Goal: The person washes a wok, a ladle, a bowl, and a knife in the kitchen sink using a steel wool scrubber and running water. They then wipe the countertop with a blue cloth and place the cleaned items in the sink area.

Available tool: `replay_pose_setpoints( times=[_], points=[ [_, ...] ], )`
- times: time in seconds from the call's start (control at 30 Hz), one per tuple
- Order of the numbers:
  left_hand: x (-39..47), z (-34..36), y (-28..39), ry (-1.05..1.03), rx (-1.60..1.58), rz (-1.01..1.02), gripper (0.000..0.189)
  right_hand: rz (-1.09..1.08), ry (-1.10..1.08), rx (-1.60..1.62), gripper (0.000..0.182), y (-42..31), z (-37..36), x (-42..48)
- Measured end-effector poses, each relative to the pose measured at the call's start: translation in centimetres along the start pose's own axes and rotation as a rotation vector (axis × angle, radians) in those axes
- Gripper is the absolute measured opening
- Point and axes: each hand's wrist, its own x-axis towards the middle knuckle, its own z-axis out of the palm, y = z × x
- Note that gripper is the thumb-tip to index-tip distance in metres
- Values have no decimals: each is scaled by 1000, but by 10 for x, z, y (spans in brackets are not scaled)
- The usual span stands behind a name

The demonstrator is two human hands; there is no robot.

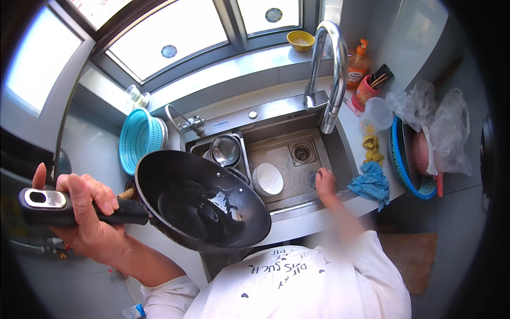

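Note:
My left hand [89, 211] is closed round the black handle of a wet, dark frying pan [199, 203], which is tilted over the counter's front edge beside the sink. Low in the stainless steel sink [271, 137], my right hand [326, 183] touches or hovers over a dark patch, perhaps a scrubber; its fingers are curled, and whether they hold it cannot be told. A white bowl [268, 179] lies between the pan and my right hand. Behind the pan, a rectangular tub in the sink holds a metal ladle or small pot [225, 149]. The drain [303, 153] is uncovered.
A tall chrome faucet [332, 75] arches over the sink's right. Turquoise baskets [139, 137] stand left. At right are an orange soap bottle [356, 69], a utensil holder [364, 92], blue gloves or cloth [370, 183] and a blue basket [398, 159] with plastic bags. A yellow bowl [301, 41] sits on the sill.

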Motion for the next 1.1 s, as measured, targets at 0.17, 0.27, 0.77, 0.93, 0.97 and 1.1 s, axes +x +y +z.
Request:
replay_pose_setpoints(
  times=[0.17,0.27,0.77,0.93,0.97,1.1],
  points=[
    [2,-21,5,49,-82,-17,50,-16,-458,-145,10,-6,5,-5],
    [2,-40,14,114,-52,-21,53,-198,16,101,14,-88,-12,-5],
    [-26,11,22,145,-42,-252,49,-84,-905,217,38,-110,-36,10],
    [-24,43,58,256,-124,-120,44,-28,-602,263,31,-42,-45,19],
    [-26,39,64,261,-154,-63,41,-26,-586,258,31,-29,-49,22],
    [-14,52,44,190,-105,-214,30,-58,-567,165,32,-22,-79,23]
  ],
)
